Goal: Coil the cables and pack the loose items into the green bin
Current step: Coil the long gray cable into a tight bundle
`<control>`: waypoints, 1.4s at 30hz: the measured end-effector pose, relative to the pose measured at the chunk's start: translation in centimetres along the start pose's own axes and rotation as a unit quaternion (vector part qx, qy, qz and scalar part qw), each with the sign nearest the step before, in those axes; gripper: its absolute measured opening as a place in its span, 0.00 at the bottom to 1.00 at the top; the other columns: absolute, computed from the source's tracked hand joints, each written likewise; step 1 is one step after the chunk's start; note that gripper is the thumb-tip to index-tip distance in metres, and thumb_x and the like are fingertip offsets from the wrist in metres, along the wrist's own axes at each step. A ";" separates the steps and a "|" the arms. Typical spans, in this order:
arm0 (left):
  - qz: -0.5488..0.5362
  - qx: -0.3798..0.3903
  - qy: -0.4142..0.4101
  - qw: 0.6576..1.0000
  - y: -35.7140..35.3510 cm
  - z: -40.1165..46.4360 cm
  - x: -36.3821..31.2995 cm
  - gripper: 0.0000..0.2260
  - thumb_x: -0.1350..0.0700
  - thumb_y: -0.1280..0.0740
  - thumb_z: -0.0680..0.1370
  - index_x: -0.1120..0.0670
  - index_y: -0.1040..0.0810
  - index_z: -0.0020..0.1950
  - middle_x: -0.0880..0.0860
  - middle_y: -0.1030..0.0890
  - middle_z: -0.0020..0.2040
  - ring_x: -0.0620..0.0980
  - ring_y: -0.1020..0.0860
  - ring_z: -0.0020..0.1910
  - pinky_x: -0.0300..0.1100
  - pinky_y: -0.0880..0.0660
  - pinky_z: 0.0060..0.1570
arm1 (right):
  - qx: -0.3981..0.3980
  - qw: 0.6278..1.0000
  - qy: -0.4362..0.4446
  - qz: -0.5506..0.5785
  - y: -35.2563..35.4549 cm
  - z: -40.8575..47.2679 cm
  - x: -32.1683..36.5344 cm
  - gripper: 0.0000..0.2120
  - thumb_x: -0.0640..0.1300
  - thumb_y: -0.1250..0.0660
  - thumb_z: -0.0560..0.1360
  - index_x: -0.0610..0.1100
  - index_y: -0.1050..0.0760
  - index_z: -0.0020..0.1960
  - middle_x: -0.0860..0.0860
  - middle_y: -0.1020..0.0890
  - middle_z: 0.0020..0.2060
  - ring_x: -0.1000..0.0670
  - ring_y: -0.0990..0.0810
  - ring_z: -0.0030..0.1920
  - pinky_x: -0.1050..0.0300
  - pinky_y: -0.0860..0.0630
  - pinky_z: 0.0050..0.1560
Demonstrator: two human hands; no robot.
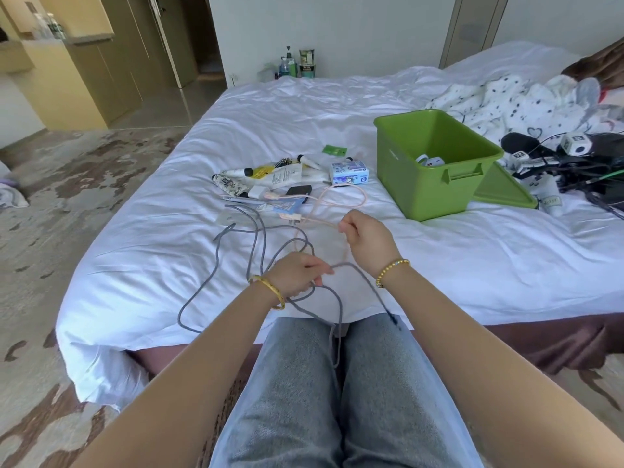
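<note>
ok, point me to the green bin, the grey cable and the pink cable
green bin [426, 194]: head view, front wall.
grey cable [260, 231]: head view, loop lying on the sheet.
pink cable [362, 193]: head view, far bend of the loop.

Bed sheet [337, 106]: white, creased.
Spotted blanket [499, 99]: bunched at far right corner of bed.
Black gear with tagged cubes [574, 153]: heaped right of blanket.
Bottles [299, 64]: on floor beyond bed.
Floor [67, 184]: mottled brown.

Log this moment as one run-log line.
left hand: grips grey cord cable | right hand: pinches pink thin cable | green plastic bin: open, few items inside
</note>
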State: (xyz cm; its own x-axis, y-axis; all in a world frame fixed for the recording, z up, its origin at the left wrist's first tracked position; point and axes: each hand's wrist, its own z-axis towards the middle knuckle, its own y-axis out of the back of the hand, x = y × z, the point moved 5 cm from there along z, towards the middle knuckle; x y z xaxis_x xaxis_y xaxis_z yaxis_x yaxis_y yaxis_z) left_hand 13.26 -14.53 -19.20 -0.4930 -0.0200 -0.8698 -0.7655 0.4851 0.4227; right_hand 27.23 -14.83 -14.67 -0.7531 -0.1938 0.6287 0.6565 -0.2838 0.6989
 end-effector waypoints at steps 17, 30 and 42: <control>-0.079 -0.157 -0.065 0.982 1.2 1.5 -0.4 0.10 0.61 0.38 0.78 0.57 0.24 0.37 0.55 0.23 0.36 0.48 0.25 0.35 0.40 0.23 0.40 | 0.019 0.958 -0.132 0.253 -1.9 -0.6 -1.2 0.10 0.38 0.38 0.77 0.44 0.30 0.37 0.51 0.25 0.29 0.57 0.27 0.29 0.74 0.30 0.30; -0.252 -0.025 -0.030 0.967 -1.0 0.8 1.1 0.06 0.64 0.41 0.80 0.62 0.26 0.46 0.57 0.20 0.40 0.50 0.18 0.38 0.44 0.21 0.49 | 0.103 0.929 -0.171 0.311 -3.9 -2.2 -1.8 0.06 0.44 0.38 0.78 0.43 0.27 0.45 0.50 0.22 0.37 0.55 0.26 0.37 0.71 0.28 0.35; -0.542 -0.203 0.027 0.815 1.1 0.6 4.0 0.13 0.71 0.51 0.78 0.58 0.32 0.43 0.53 0.35 0.32 0.43 0.36 0.18 0.31 0.36 0.19 | 0.367 0.806 -0.251 0.391 -7.1 -6.9 -3.5 0.21 0.59 0.44 0.77 0.42 0.27 0.40 0.56 0.38 0.22 0.56 0.42 0.21 0.66 0.36 0.25</control>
State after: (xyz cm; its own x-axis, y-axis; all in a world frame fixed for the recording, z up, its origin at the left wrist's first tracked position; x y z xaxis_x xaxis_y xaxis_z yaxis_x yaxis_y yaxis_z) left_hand 10.62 -13.57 -22.38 0.5548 -0.2879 -0.7806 -0.8318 -0.1717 -0.5279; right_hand 24.88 -18.61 -24.18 -0.1064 0.4134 0.9043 0.9093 0.4084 -0.0797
